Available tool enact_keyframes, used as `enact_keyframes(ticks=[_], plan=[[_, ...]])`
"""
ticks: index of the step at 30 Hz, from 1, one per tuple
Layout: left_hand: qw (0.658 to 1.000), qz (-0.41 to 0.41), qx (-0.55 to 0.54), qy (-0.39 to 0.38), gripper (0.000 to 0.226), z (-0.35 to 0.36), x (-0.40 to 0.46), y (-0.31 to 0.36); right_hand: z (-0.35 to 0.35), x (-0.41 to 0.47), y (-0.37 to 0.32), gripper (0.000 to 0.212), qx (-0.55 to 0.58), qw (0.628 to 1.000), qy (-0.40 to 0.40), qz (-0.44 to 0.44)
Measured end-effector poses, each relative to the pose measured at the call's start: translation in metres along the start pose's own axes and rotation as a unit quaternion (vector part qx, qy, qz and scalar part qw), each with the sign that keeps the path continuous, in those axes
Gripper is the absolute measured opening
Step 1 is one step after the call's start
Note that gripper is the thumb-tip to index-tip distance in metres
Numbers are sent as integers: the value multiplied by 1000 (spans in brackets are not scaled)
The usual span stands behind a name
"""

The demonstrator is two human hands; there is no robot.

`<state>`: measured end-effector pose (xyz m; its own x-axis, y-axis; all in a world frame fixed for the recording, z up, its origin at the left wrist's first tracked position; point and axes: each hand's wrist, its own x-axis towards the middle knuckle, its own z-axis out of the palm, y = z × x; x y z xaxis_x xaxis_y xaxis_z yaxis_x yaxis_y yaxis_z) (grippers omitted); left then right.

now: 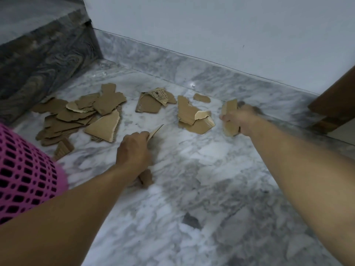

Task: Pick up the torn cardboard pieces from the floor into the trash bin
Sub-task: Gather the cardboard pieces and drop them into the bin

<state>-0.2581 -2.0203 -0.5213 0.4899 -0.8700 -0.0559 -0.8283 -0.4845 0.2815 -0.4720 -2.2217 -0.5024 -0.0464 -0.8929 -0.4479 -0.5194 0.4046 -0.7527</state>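
While left hand (132, 148) grips cardboard piece (154, 132), right hand (240, 120) clutches stack (229, 116).

A marble floor (192, 179) was seen from above, with a white wall (211, 31) behind it and a dark stone step (38, 60) at the left. Torn cardboard pieces (76, 116) were scattered across the floor, heaped at the left and in smaller clusters (194, 116) towards the right. A thin scrap (154, 132) was gripped in the left hand (134, 150). Several pieces (229, 116) were clutched in the right hand (242, 120), which was blurred. A pink mesh bin (26, 173) was partly visible at the left edge.
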Motion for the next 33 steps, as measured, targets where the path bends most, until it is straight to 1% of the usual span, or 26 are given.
enact_keyframes(ticks=[2, 3, 4, 6, 8, 9, 10, 11, 12, 13, 17, 19, 21, 22, 25, 27, 30, 31, 33], plan=[[999, 15, -16, 41, 32, -10, 1, -9, 13, -5, -11, 42, 48, 996, -73, -9], [998, 25, -23, 52, 36, -13, -2, -12, 21, -7, -18, 40, 40, 994, -96, -21], [998, 36, -25, 50, 44, -16, -7, -16, 30, -10, -25, 43, 42, 992, -118, -32], [998, 60, -15, 7, 59, -13, -21, -21, 48, -11, -35, 54, 14, 990, -120, -67], [995, 76, -4, -71, 73, -7, -39, -24, 65, -10, -36, 68, -108, 983, -107, -105], [991, 80, -1, -111, 82, -4, -47, -24, 72, -11, -35, 77, -208, 968, -93, -106], [986, 77, -2, -148, 91, -2, -53, -24, 78, -11, -34, 88, -302, 946, -79, -86], [982, 70, 3, -176, 97, 0, -56, -24, 82, -12, -34, 97, -353, 931, -67, -57], [979, 63, 14, -194, 98, 3, -58, -24, 87, -13, -33, 104, -369, 927, -57, -29], [979, 54, 24, -197, 94, 5, -58, -23, 90, -15, -33, 107, -364, 930, -42, -16], [986, -9, 37, -164, 66, 8, -54, -9, 99, -22, -38, 113, -312, 950, 8, 10], [985, -54, 29, -159, 71, 5, -53, -2, 96, -23, -41, 116, -276, 961, -3, 27], [982, -100, -17, -159, 83, 4, -51, 0, 94, -22, -42, 115, -244, 969, -9, 22], [980, -115, -43, -155, 83, 4, -50, -1, 93, -22, -42, 114, -222, 975, -9, 15], [979, -122, -87, -139, 74, 4, -47, -2, 92, -22, -37, 110, -157, 987, -15, -9], [976, -126, -118, -134, 73, 1, -46, -2, 89, -23, -30, 101, -134, 991, -25, -18], [956, -162, -198, -146, 75, -6, -42, -9, 81, -23, -21, 78, -119, 990, -66, -34], [944, -178, -231, -156, 75, -9, -41, -11, 77, -23, -18, 74, -115, 990, -75, -38], [914, -206, -293, -191, 74, -14, -42, -14, 67, -25, -14, 71, -102, 990, -83, -41]])
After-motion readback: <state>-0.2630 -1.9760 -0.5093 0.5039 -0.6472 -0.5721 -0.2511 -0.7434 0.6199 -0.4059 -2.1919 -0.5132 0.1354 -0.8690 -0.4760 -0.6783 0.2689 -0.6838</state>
